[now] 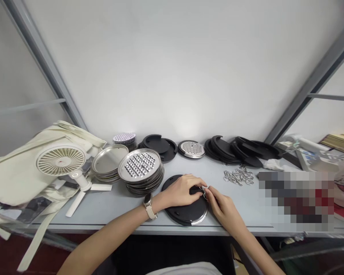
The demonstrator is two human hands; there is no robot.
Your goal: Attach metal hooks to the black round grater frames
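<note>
A black round grater holder (183, 212) with a shiny metal rim showing at its lower right lies flat near the table's front edge. My left hand (186, 190), wearing a watch, rests over its top, with thumb and index finger curled around a small metal wire clip (205, 195). From the right, my right hand (222, 208) pinches the same clip at the holder's right edge. The fingertips partly hide the clip, so I cannot tell whether it passes through the holder. A heap of similar wire clips (239, 175) lies to the right behind my right hand.
Stacked metal grater discs (140, 166) and plain-topped metal discs (109, 160) stand at left. Black holders (223, 149) and an assembled grater (191, 149) line the wall. A white fan (61, 160) and cream bag (17, 168) occupy the far left. A blurred patch covers the right.
</note>
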